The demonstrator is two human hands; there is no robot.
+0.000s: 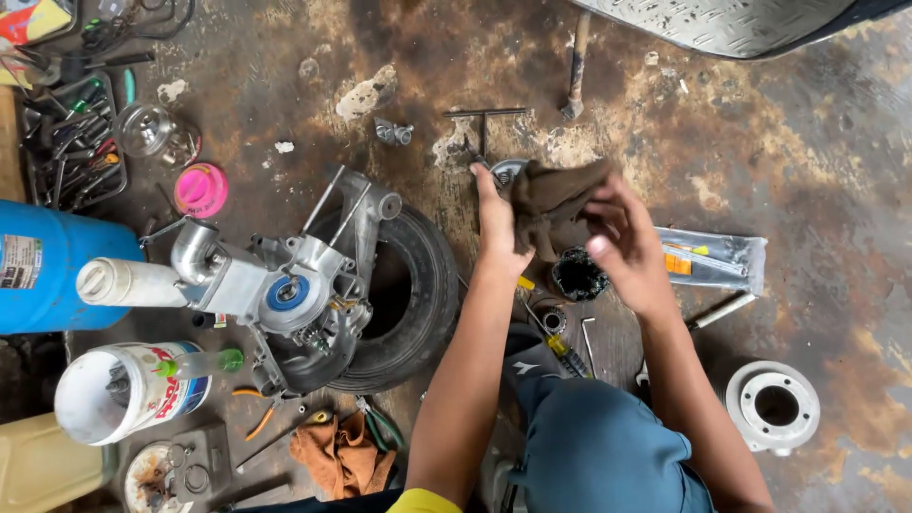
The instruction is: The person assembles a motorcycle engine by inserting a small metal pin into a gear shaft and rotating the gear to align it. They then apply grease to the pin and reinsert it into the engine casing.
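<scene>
My left hand [496, 228] and my right hand [622, 242] are raised over a stained concrete floor, both gripping a dark brown rag [551, 204]. A round metal part [506, 171] shows just behind the rag, held by my left hand. A black greasy round part [578, 275] lies on the floor just below my hands. My knee in blue trousers [598, 446] is at the bottom.
A small engine [285, 290] rests on a black tyre [427, 294] at left. Around lie a hammer [575, 66], T-handle wrench [483, 119], plastic parts bag [712, 258], grey metal flange [774, 407], orange rag [342, 456], pliers, a white tub [119, 389], blue canister [47, 266], tool tray [71, 147].
</scene>
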